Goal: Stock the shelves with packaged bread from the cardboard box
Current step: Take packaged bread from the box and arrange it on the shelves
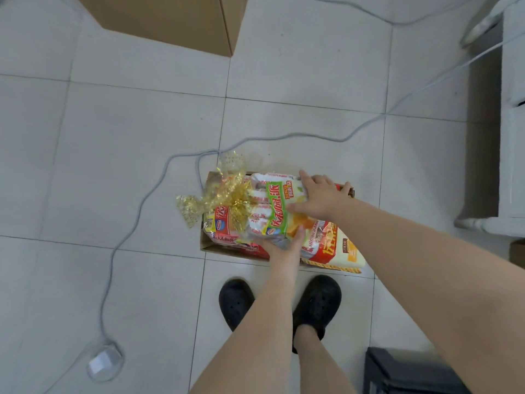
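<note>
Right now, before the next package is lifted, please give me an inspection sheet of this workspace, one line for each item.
Surface: grey tiled floor, dark grout lines.
Job's things: open cardboard box on the floor, full of packaged bread; green-labelled bread pack on top; gold-ribboned bag at the box's left; yellow-and-red pack at the right.
Clutter: second cardboard box at top; black object at bottom right.
Grippers: left hand grips the green pack's near end; right hand lies flat on its far end.
Cables: grey cable snakes past the box to a plug.
Surroundings: white shelving unit at right; black shoes by the box.
</note>
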Available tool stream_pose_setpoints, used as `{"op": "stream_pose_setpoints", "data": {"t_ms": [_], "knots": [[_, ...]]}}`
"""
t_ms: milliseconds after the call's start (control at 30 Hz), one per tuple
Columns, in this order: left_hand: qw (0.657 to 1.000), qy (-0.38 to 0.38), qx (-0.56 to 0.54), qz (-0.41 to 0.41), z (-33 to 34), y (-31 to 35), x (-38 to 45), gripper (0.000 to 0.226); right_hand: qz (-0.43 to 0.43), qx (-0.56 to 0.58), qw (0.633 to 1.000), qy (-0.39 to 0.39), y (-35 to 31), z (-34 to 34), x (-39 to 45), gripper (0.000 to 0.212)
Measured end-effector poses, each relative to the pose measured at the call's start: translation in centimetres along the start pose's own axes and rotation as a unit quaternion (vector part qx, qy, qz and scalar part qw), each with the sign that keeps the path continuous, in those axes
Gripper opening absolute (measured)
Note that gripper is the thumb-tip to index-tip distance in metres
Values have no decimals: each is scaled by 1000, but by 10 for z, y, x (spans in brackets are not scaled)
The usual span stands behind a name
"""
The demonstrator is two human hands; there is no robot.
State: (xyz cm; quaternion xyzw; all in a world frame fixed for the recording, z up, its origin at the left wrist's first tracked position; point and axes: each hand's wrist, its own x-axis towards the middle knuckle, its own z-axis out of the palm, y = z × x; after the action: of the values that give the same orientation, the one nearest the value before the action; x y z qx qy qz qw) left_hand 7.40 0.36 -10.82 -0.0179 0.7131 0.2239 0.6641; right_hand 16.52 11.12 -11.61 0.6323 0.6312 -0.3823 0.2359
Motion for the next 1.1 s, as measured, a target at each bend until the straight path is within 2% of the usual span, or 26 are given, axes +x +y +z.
{"op": "stream_pose_setpoints", "data": {"t_ms": [167, 333, 467, 567, 633, 733, 833, 967, 1100], "knots": [[996, 18, -84, 17, 2, 9, 6, 112, 40, 78, 996, 20, 0, -8, 15, 73], [993, 48, -100, 51, -1, 12, 4, 99, 39, 193, 980, -38, 11, -11, 8, 73], [990, 74, -37, 113, -11, 25, -14, 77, 51, 270, 959, -71, 14, -20, -16, 88], [987, 57, 5, 148, -17, 47, -43, 65, 53, 328, 941, -69, 12, -45, -43, 94], [985, 48, 26, 164, -16, 69, -67, 59, 59, 325, 942, -60, 11, -70, -63, 90], [977, 28, 46, 206, -2, 111, -110, 50, 76, 378, 922, -23, 10, -123, -99, 75], [963, 4, 66, 263, 21, 156, -159, 37, 76, 444, 891, 56, 7, -183, -143, 75], [938, -63, 92, 327, 54, 212, -230, 51, 50, 493, 852, 170, 3, -255, -214, 77], [899, -132, 168, 383, 77, 257, -299, 67, 31, 500, 835, 230, 9, -313, -289, 83]]}}
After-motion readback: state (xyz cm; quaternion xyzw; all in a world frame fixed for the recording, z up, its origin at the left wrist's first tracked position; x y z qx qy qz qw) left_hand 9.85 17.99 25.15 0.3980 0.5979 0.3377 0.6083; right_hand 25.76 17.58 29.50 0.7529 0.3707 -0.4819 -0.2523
